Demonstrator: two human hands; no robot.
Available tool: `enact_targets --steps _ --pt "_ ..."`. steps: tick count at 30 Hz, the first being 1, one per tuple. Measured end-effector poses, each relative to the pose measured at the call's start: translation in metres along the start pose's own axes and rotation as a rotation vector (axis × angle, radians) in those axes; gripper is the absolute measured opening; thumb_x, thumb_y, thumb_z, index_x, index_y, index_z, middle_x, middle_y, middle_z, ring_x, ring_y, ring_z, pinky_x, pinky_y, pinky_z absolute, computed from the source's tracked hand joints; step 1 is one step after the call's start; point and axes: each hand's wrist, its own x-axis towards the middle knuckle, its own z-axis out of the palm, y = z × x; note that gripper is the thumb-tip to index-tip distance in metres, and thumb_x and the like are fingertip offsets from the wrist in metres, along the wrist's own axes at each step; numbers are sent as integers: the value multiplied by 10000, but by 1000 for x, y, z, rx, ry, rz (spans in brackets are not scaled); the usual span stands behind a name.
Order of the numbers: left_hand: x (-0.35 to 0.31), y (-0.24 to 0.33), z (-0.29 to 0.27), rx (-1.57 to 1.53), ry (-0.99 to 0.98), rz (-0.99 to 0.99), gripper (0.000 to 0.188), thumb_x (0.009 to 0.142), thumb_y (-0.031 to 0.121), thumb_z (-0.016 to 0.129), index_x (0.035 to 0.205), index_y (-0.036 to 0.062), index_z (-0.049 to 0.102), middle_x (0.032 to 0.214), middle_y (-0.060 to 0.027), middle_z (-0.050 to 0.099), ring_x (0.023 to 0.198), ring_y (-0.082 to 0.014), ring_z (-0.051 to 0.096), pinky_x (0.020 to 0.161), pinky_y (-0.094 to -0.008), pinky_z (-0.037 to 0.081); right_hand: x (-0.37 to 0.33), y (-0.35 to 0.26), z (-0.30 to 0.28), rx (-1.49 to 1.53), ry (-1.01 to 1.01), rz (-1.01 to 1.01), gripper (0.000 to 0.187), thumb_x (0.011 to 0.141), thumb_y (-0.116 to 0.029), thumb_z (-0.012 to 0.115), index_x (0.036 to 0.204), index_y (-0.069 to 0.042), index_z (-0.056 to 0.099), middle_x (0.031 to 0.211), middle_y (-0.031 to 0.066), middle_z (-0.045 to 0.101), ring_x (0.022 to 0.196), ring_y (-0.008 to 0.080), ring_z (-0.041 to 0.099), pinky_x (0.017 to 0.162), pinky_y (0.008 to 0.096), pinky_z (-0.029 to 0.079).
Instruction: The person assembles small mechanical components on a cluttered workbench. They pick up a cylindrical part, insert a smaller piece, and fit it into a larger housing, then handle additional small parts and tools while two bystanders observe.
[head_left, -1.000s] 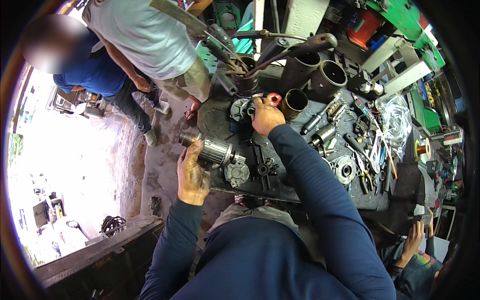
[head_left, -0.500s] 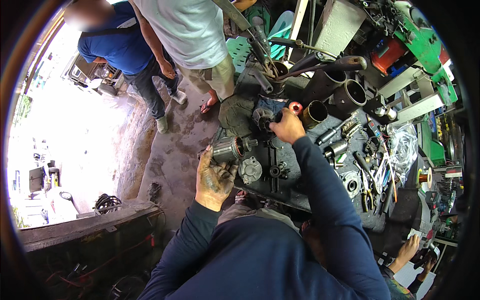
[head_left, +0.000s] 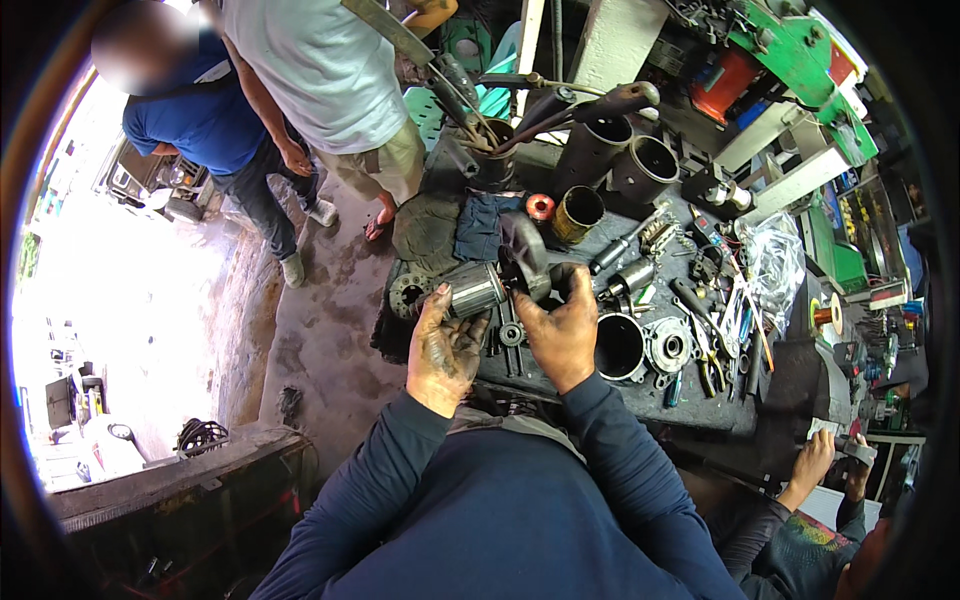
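Observation:
My left hand point(head_left: 445, 350) is closed around a motor armature point(head_left: 472, 288), a ridged metal cylinder lying level over the bench's near edge. Its right end meets a curved grey cast metal housing point(head_left: 527, 250), which my right hand point(head_left: 562, 335) grips from the near side. The housing stands on edge and hides the armature's shaft end. Beneath, between my hands, lies a dark metal tool with a ring in its middle point(head_left: 511, 334). A round metal end cover point(head_left: 409, 294) rests just left of the armature.
Behind my hands are a dark blue cloth point(head_left: 487, 225), an orange-red ring point(head_left: 540, 206) and open metal cylinders point(head_left: 645, 168). Pliers point(head_left: 711, 375) and other tools crowd the bench's right side. Two people point(head_left: 310, 85) stand at far left; another person's hand point(head_left: 811, 462) shows at lower right.
My right hand has come back from beside the cloth, bringing the grey housing up against the armature's right end. The armature stays in my left hand. The view has shifted to the right.

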Motion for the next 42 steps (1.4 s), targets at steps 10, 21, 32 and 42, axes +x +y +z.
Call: enact_targets --steps 10,21,32,42 --pt "-8 -6 3 -69 -46 -214 361 936 316 794 1206 135 637 1145 -73 661 1086 -225 661 1011 -396 557 0 -6 -67 84 -214 -183 630 722 -183 958 1254 -37 654 1333 165 580 1197 295 617 993 391 530" --pt "-31 -21 8 -11 -76 -180 305 925 257 806 1170 149 658 1164 -52 676 1107 -208 652 992 -428 547 8 20 -95 375 -646 142 1149 673 -92 986 1609 2 326 1601 155 444 1513 282 386 1272 428 295" --pt "-50 -24 29 177 -263 217 310 888 52 831 1145 2 666 1035 -62 713 925 -133 684 874 -310 571 -13 57 -90 986 -569 557 1241 608 -97 1017 1610 3 293 1412 130 604 1272 264 622 1101 404 517" --pt "-60 -9 40 375 -285 303 318 879 -7 829 1144 -27 655 1003 -46 697 888 -115 682 842 -279 595 -15 45 -90 1007 -557 525 1186 644 -157 1014 1603 2 334 1487 115 562 1333 249 586 1128 398 489"
